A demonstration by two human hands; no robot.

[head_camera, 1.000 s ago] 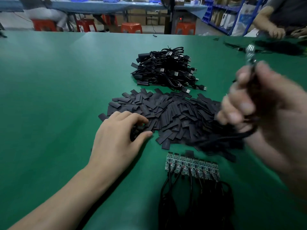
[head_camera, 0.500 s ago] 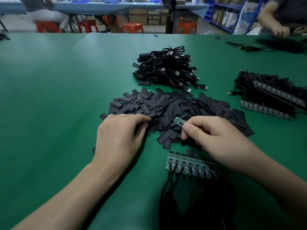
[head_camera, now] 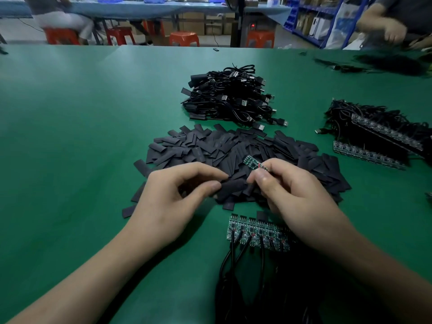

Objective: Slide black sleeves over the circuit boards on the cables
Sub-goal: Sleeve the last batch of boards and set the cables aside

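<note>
A heap of flat black sleeves (head_camera: 236,153) lies in the middle of the green table (head_camera: 70,136). My left hand (head_camera: 173,202) pinches one black sleeve (head_camera: 231,187) between thumb and fingers at the heap's near edge. My right hand (head_camera: 289,195) pinches the wired end of a small green circuit board (head_camera: 251,161), which points up and left, just above the sleeve. Its cable is hidden under my hand. A row of several bare boards on cables (head_camera: 254,232) lies in front of me.
A pile of sleeved cables with USB plugs (head_camera: 231,97) sits behind the heap. More bare boards with cables (head_camera: 374,136) lie at the right. Another person's hands (head_camera: 392,31) work at the far right corner. Stools and benches stand beyond the table.
My right hand came down from the right with one board and now holds it over the heap. My left hand has lifted a single sleeve from the pile toward it.
</note>
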